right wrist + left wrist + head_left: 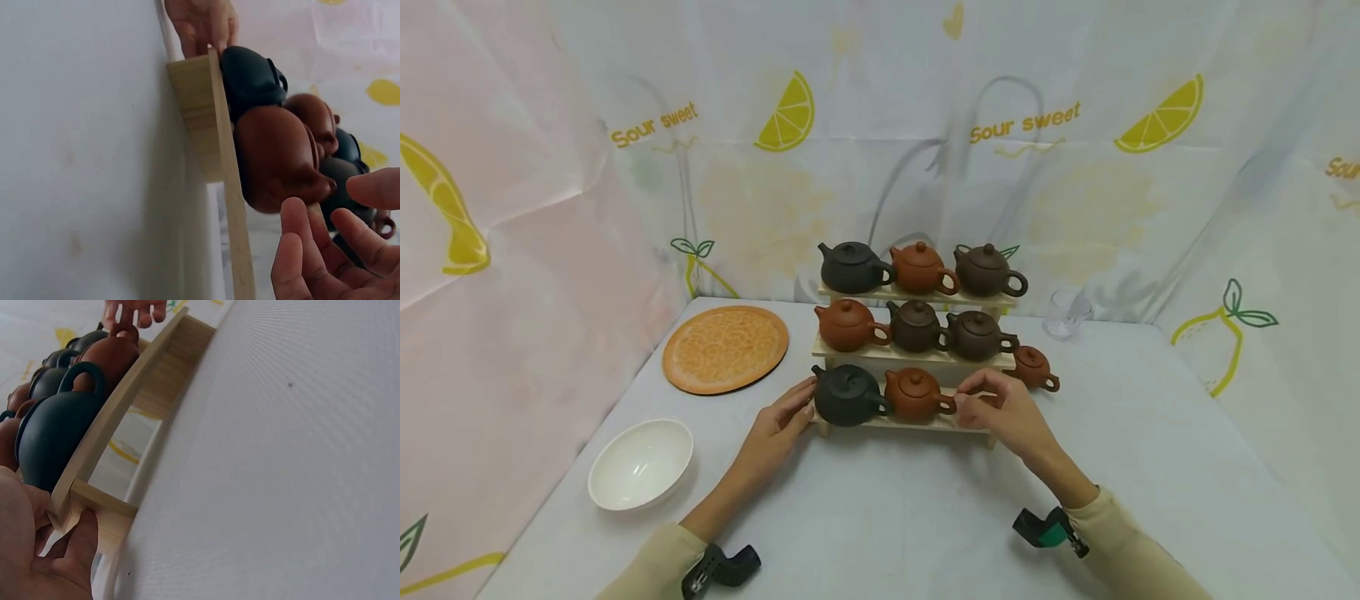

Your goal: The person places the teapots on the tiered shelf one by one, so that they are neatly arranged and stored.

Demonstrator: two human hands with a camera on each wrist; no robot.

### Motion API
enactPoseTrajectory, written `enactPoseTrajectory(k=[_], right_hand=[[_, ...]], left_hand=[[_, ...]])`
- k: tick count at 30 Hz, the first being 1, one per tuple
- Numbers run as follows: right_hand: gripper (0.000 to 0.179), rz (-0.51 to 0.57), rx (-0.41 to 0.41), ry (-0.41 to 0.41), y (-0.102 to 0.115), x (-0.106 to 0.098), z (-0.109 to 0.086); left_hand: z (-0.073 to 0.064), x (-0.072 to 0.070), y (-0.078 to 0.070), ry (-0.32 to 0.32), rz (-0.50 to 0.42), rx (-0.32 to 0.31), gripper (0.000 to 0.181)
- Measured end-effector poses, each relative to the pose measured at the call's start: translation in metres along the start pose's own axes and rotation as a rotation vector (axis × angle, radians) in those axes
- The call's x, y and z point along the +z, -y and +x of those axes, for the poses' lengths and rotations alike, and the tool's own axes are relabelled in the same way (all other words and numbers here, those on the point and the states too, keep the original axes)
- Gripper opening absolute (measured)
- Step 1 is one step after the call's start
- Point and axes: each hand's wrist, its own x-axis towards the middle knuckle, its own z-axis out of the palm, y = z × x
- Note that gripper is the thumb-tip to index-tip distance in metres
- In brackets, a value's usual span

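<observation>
My left hand [780, 419] grips the left end of the lowest tier of a wooden tiered stand [925, 423]. In the left wrist view a fingertip lies against the stand's leg [103, 501], just under the plank. A black teapot [848, 395] sits beside that hand. Right of it is a reddish-brown teapot [916, 395], its handle pointing right. My right hand [1006, 410] is at this handle, with fingertips right by it. The right wrist view shows the thumb and fingers [297, 215] spread apart around the handle end.
Three teapots stand on the top tier [910, 293] and three on the middle tier [917, 357]. A small reddish teapot [1032, 367] is on the table behind the stand's right side. Around are a white bowl [642, 465], a round orange mat [726, 348] and a clear glass [1066, 314].
</observation>
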Motion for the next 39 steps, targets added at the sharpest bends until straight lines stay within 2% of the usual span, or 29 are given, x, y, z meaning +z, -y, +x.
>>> enactPoseTrajectory(k=[10,17,21,28,34,39], right_hand=[[0.018,-0.115,0.026,-0.140,-0.004,-0.049,0.001],[0.028,-0.144,0.103,-0.204,-0.011,-0.085,0.005],[0.030,-0.175,0.130,-0.261,-0.017,-0.099,0.006],[0.033,-0.272,0.158,-0.337,-0.033,-0.110,0.008],[0.038,-0.304,0.240,-0.322,-0.046,-0.112,0.009],[0.036,-0.348,0.253,-0.324,-0.050,-0.111,0.011]], left_hand=[[-0.002,-0.004,0.001,0.015,0.009,0.020,0.051],[-0.005,-0.002,-0.003,0.038,-0.110,-0.015,0.067],[-0.004,-0.001,-0.005,0.025,-0.118,-0.032,0.073],[-0.003,0.000,-0.002,0.009,-0.054,0.007,0.069],[-0.002,0.002,0.000,0.008,-0.045,0.000,0.069],[-0.002,0.003,-0.001,0.004,-0.048,-0.004,0.070]])
